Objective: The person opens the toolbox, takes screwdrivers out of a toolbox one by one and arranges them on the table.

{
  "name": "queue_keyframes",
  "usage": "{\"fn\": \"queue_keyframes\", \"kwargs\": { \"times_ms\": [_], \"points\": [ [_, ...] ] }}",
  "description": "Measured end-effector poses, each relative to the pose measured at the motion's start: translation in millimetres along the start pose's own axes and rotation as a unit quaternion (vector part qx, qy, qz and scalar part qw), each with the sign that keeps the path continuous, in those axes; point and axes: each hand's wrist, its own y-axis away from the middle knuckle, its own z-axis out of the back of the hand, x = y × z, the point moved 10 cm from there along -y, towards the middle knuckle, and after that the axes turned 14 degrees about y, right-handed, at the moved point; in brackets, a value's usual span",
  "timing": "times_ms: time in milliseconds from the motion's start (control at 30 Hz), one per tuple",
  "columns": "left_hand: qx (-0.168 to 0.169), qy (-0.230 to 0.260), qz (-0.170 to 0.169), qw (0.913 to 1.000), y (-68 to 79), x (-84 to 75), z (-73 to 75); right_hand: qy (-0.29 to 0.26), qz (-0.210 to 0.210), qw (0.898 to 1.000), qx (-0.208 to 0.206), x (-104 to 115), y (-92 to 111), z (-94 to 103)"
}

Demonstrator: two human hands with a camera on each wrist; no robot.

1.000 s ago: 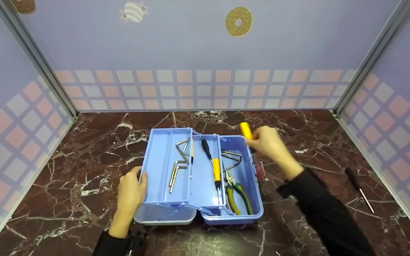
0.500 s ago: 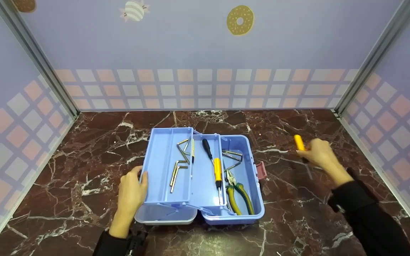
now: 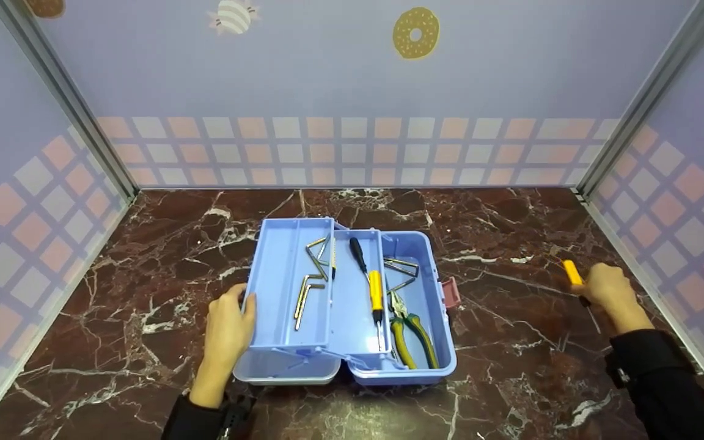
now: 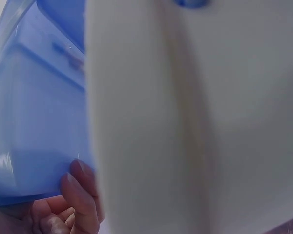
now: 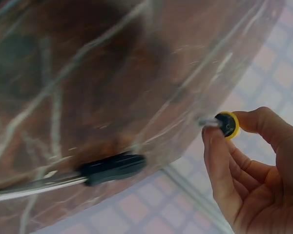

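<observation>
My left hand grips the left edge of an open blue toolbox; in the left wrist view its curled fingertips touch the blue plastic. Over the right part of the table, my right hand pinches a yellow-handled screwdriver. Its black collar faces the camera in the right wrist view, between thumb and fingers. Below lies a black-handled screwdriver on the table, hidden behind the hand and sleeve in the head view.
Hex keys lie in the upper tray. The middle tray holds a black-handled screwdriver and another yellow-handled one. Pliers and more hex keys lie in the box bottom. A pink latch juts right. Patterned walls border the table.
My right hand has carried the yellow-handled screwdriver from above the toolbox's right edge to the right side of the table. My left hand stays on the toolbox.
</observation>
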Motion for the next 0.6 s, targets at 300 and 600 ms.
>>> {"fn": "queue_keyframes", "kwargs": {
  "times_ms": [300,600],
  "points": [
    [-0.003,-0.001,-0.005,1.0,-0.4,-0.9,0.7,-0.003,-0.027,0.999,0.017,-21,3,-20.3],
    [-0.004,0.002,-0.009,0.9999,0.4,-1.6,0.7,-0.015,-0.04,0.998,0.034,-29,7,-34.4]
  ]
}}
